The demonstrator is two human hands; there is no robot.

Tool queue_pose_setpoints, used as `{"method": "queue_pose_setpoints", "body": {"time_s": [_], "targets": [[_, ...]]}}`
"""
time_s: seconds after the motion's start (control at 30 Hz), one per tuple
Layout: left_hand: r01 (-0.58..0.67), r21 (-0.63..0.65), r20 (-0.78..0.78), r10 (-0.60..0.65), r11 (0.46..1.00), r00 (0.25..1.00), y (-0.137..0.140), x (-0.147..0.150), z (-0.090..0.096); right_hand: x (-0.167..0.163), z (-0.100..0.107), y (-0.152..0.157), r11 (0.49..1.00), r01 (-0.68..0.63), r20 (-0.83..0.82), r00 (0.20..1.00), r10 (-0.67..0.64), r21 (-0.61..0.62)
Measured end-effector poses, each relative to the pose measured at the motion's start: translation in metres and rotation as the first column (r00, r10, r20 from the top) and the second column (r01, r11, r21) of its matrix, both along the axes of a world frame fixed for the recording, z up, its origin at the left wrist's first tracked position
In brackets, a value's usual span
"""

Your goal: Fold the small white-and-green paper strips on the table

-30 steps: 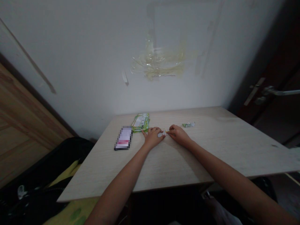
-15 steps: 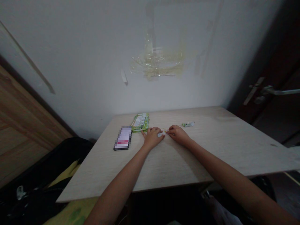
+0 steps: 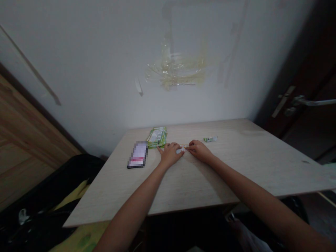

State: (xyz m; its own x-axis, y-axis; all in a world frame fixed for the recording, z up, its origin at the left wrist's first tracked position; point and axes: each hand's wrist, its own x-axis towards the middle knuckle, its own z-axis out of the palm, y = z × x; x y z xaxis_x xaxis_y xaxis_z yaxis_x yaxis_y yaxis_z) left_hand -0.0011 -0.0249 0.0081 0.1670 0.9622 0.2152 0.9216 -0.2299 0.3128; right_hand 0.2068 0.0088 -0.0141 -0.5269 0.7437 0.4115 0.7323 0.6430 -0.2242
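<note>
A small, flat whitish piece with coloured print (image 3: 183, 148) lies on the tabletop between my hands, too small to name more exactly. My left hand (image 3: 170, 153) presses its left end to the table, thumb and fingers about it. At its right end my right hand (image 3: 200, 149) has the fingertips closed in a pinch, partly hiding the edge. Just beyond my left hand lies a stack of green and white printed packets (image 3: 157, 135). A crumpled green and white wrapper (image 3: 210, 139) rests past my right hand.
A phone with a blurred, lit screen (image 3: 138, 154) lies on the pale wooden table (image 3: 131, 196), left of my hands. The table's far edge meets a wall (image 3: 105, 87) with old tape on it. A dark door with a metal handle (image 3: 315, 103) stands at the right.
Both hands stay almost in place on the small printed piece, with only a slight shift of the fingers. The packets, phone and wrapper have not moved.
</note>
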Motion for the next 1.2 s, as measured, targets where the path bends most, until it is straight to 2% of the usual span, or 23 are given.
{"method": "queue_pose_setpoints", "body": {"time_s": [0.5,0.83,1.0,1.2], "targets": [[0.015,-0.001,0.032,-0.015,1.000,0.999,0.0009,-0.0007,-0.0025,0.0000,-0.0039,0.0029,1.000,0.005,-0.019,1.000,-0.005,-0.008],[0.004,-0.013,-0.002,-0.004,1.000,1.000,0.0020,0.0000,-0.0023,-0.0007,-0.0032,0.0016,1.000,0.006,-0.028,1.000,-0.006,-0.008],[0.017,0.011,0.012,-0.017,1.000,1.000,0.0020,-0.0011,-0.0036,-0.0001,-0.0043,0.0037,1.000,-0.001,-0.041,0.999,0.001,-0.015],[0.009,-0.017,0.043,-0.008,1.000,0.999,0.0034,-0.0008,-0.0025,0.0023,-0.0057,0.0056,1.000,-0.025,-0.030,0.999,0.025,-0.018]]}}
